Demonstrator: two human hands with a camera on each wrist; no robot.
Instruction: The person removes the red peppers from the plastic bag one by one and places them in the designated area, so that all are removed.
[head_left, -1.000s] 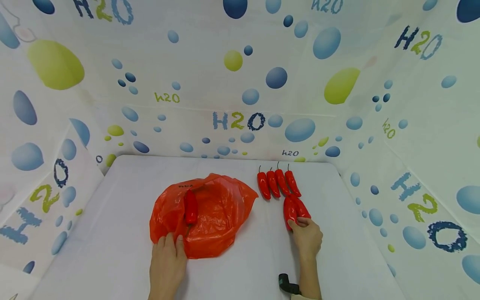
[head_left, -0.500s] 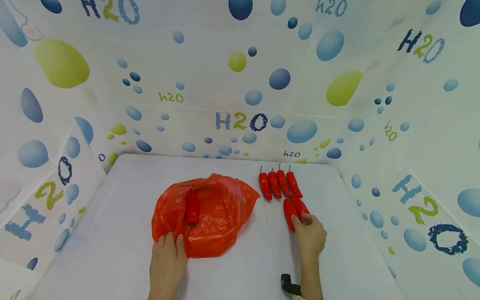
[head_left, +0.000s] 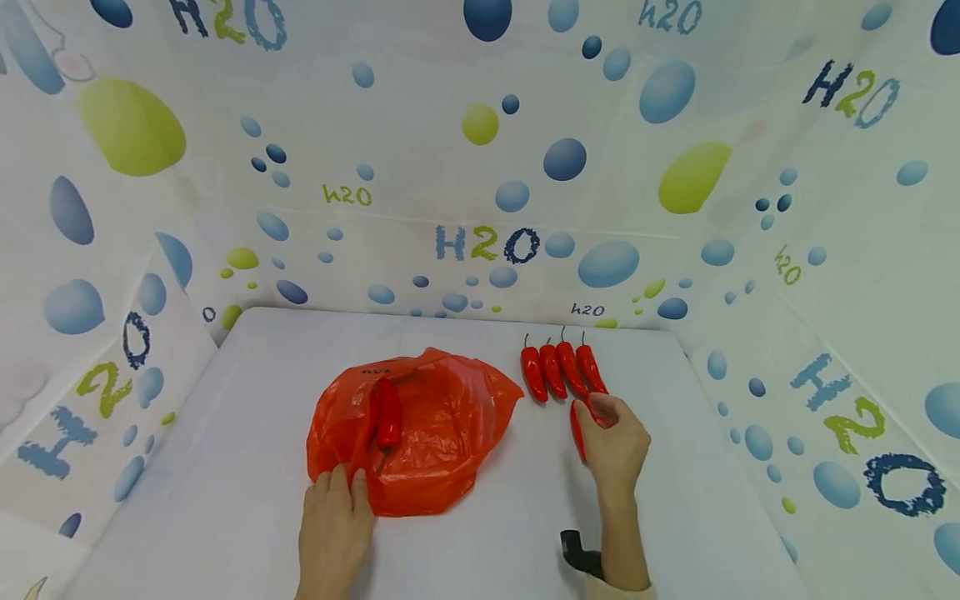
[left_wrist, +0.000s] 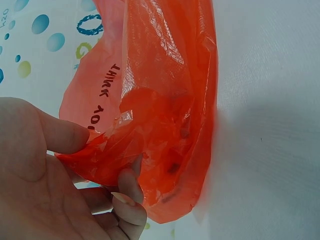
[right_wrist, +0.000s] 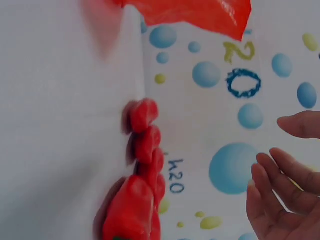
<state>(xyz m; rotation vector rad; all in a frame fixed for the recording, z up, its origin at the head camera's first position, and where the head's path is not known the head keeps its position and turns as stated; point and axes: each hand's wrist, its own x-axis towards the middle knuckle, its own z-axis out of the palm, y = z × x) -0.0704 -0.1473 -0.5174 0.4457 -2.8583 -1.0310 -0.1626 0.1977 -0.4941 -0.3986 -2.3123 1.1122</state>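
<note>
My left hand (head_left: 335, 525) pinches the near left edge of a thin red plastic bag (head_left: 431, 492). In the left wrist view the bag's rim (left_wrist: 95, 160) sits between thumb and fingers. One red chili pepper (head_left: 388, 417) lies at the bag's mouth, its stem toward me. My right hand (head_left: 618, 450) is raised off the table with thumb and fingers apart and nothing between them, as the right wrist view shows. Below it lie two chili peppers (head_left: 576, 429), mostly hidden by the hand in the head view. Just beyond, several chili peppers (head_left: 551, 372) lie side by side, stems pointing away.
A white tabletop (head_left: 517, 542) carries everything. Behind it and at both sides hangs a white curtain (head_left: 420, 108) with blue and green dots and H2O lettering. A black curved piece (head_left: 576, 550) sticks out beside my right wrist.
My right hand has let go of the two near chili peppers and lifted up and away from me, its fingers spreading. My left hand and the bag stay put; the head view shifts slightly.
</note>
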